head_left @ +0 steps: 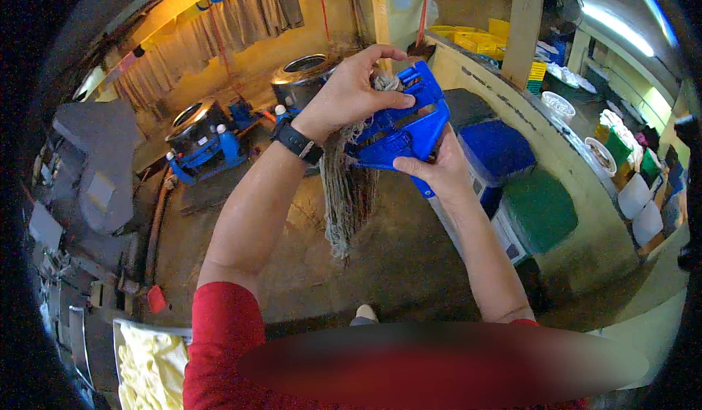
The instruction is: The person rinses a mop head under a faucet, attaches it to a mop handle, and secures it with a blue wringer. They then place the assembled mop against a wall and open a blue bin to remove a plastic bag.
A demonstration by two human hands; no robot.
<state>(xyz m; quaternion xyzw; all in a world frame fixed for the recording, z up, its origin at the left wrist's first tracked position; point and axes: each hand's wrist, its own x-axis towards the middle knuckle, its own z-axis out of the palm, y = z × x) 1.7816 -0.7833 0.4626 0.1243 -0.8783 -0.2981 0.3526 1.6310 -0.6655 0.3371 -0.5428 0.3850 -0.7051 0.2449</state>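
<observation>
A blue plastic mop clamp (420, 128) is held up in front of me at chest height, tilted, with slots along its upper side. From its left side hangs a mop head of grey-beige strings (347, 201). My left hand (352, 88), with a black watch at the wrist, is closed on the bunched top of the strings, its thumb against the clamp. My right hand (444, 168) grips the clamp's lower right corner, thumb in front; its other fingers are mostly hidden. Below the clamp runs a pale strip (447, 227), perhaps a handle.
Two round metal machines (196, 126) with blue supports stand at the back left. A blue-lidded bin (497, 150) and a green-lidded bin (540, 209) line the low wall (607, 227) on the right. Yellow cloth (152, 366) fills a cart at lower left. A red object (156, 299) lies nearby.
</observation>
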